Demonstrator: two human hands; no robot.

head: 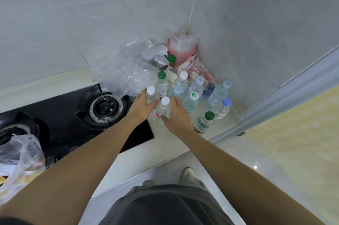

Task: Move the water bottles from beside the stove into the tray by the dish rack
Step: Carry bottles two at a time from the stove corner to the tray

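Note:
Several clear water bottles stand in the counter corner to the right of the black gas stove (77,114). My left hand (142,106) is wrapped around a white-capped bottle (150,93) at the stove's edge. My right hand (177,116) grips a second white-capped bottle (164,108) right beside it. Behind them stand a green-capped bottle (161,83), a white-capped bottle (181,80) and pale blue-capped bottles (196,88). Further right are a blue-capped bottle (222,108) and a green-capped bottle (203,122) near the counter's front edge. Neither the tray nor the dish rack is in view.
Crumpled clear plastic (126,70) lies behind the bottles, next to a pink container (181,46) and a pink-white cloth (198,71) in the corner. A plastic bag (20,156) sits on the stove's left burner. A grey door frame (286,100) borders the counter on the right.

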